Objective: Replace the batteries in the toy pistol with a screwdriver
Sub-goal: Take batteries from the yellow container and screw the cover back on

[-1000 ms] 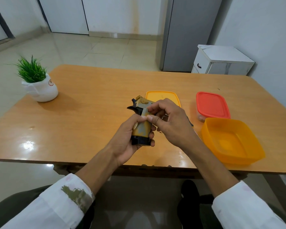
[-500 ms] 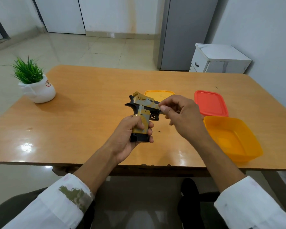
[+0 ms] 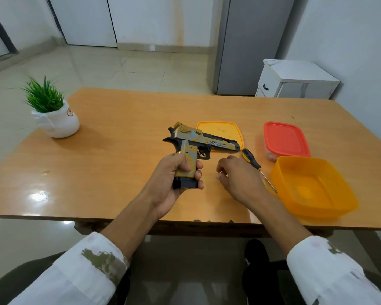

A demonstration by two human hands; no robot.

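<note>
The toy pistol, yellow, grey and black, is held upright above the table with its barrel pointing right. My left hand grips its handle, fingers wrapped round the front. My right hand hovers low over the table just right of the handle, fingers loosely curled and holding nothing. A screwdriver with a black and yellow handle lies on the table beside my right hand, its shaft pointing toward me and to the right.
A yellow lid lies behind the pistol. A closed box with a red lid and an open orange tub stand at the right. A potted plant sits at the far left of the wooden table.
My right hand let go of the pistol's slide and dropped toward the table near the screwdriver. My left hand kept its grip on the handle, and the pistol tipped more upright.
</note>
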